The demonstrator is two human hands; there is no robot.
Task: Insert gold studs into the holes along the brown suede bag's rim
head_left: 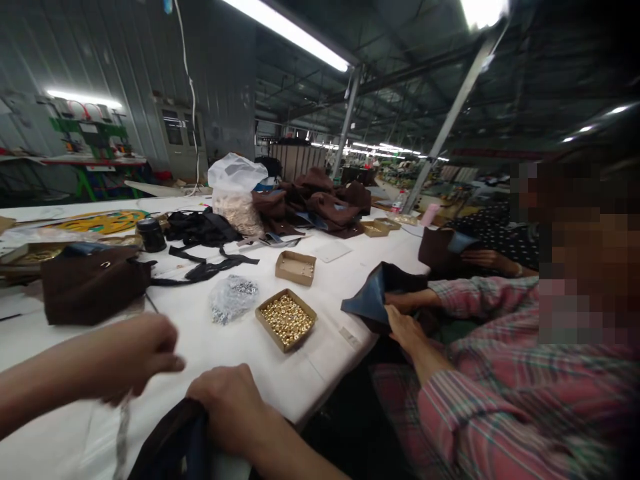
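Dark fabric (pixel 173 443) is lying at the desk's (pixel 320 373) near edge. Left hand (pixel 145 353) is hovering beside it, blurred; its grip I cannot tell. Right hand (pixel 230 403) is clutching the fabric, grip pressed together, a box of gold studs (pixel 287 320) sitting beyond.

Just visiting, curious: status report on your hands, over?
Left hand curled over the table, grip unclear. Right hand clutching dark fabric at table edge. Box of gold studs ahead, clear of both.
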